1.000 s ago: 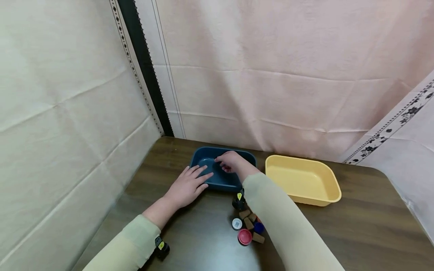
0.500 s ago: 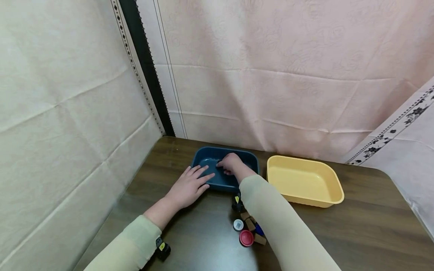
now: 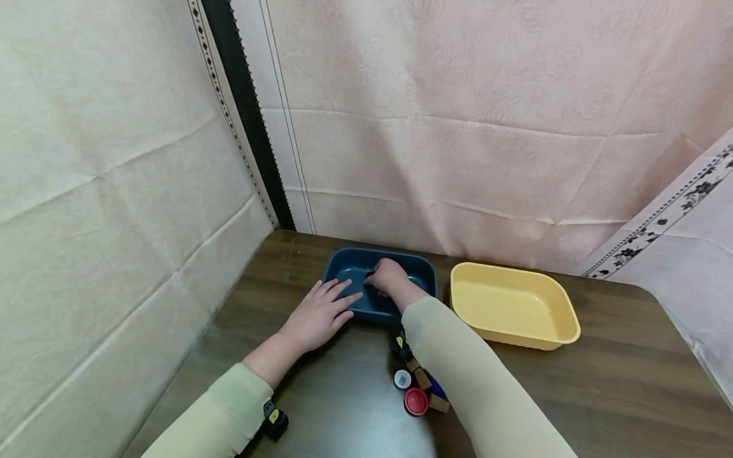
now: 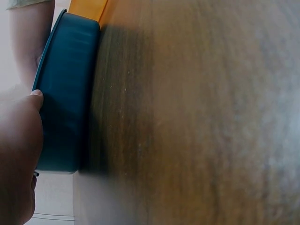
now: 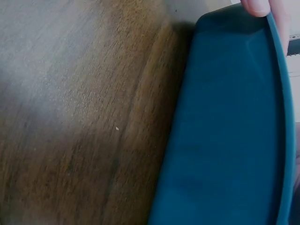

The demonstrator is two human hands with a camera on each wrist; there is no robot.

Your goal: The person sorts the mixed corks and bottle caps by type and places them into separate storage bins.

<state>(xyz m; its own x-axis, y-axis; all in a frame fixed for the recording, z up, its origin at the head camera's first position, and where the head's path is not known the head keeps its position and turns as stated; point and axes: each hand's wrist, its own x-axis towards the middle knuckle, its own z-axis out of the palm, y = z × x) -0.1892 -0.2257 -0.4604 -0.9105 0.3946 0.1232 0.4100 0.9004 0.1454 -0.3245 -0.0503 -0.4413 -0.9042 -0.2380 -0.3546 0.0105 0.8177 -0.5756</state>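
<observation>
A dark blue rectangular tub (image 3: 378, 313) stands near the back of the table. My left hand (image 3: 315, 316) rests over its left front rim with the fingers spread and straight. In the left wrist view the thumb tip (image 4: 36, 93) touches the rim of the tub (image 4: 70, 93). My right hand (image 3: 390, 278) reaches down inside the tub, its fingers bent toward the floor of it. A small dark patch shows by those fingertips; whether it is a held thing or shadow I cannot tell. The right wrist view shows mostly the tub's outer wall (image 5: 225, 126).
To the right stands a yellow tub (image 3: 515, 305). In front of the blue tub lie a red round cap (image 3: 416, 402), a white round cap (image 3: 403, 380), a blue piece (image 3: 438, 388) and several brown blocks (image 3: 439, 403), partly behind my right sleeve. Cloth hangs behind the table.
My right hand has shifted slightly right and turned inside the blue tub, its fingers pointing further down. The left hand stays on the rim. The view has shifted a little.
</observation>
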